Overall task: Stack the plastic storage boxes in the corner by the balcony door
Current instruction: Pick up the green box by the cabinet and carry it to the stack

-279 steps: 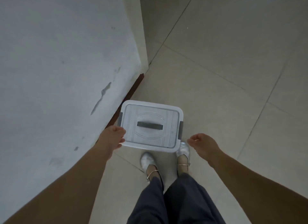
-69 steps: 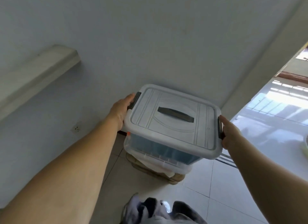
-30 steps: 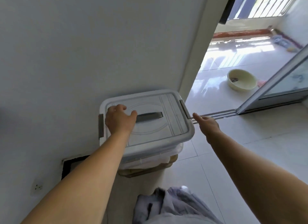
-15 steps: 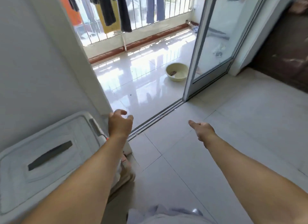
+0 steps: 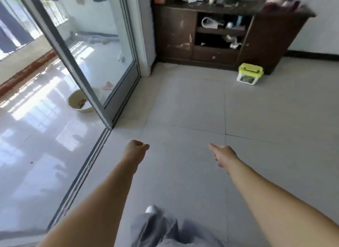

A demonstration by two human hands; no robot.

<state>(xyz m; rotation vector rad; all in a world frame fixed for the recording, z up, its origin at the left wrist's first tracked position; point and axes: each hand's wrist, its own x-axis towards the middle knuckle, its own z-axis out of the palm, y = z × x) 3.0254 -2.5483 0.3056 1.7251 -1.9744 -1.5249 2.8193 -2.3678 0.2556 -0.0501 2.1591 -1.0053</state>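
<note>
A small clear plastic storage box with a lime-green lid [image 5: 250, 74] stands on the floor at the far right, in front of a dark wooden cabinet [image 5: 216, 35]. Both my arms reach out over bare floor tiles, far short of that box. My left hand [image 5: 136, 150] is curled into a loose fist and holds nothing. My right hand [image 5: 222, 155] is empty, with its fingers stretched forward. The grey-lidded boxes stacked by the wall are out of view.
The sliding glass balcony door [image 5: 88, 50] and its floor track [image 5: 86, 166] run along my left. A yellow basin [image 5: 82, 102] sits on the sunlit balcony floor. Tiled floor [image 5: 192, 109] stretches between me and the cabinet. My trousers and one shoe show at the bottom.
I set the grey-lidded box on the stack by the wall and let go. Since then my view has swung right, away from the stack, to the room and the cabinet.
</note>
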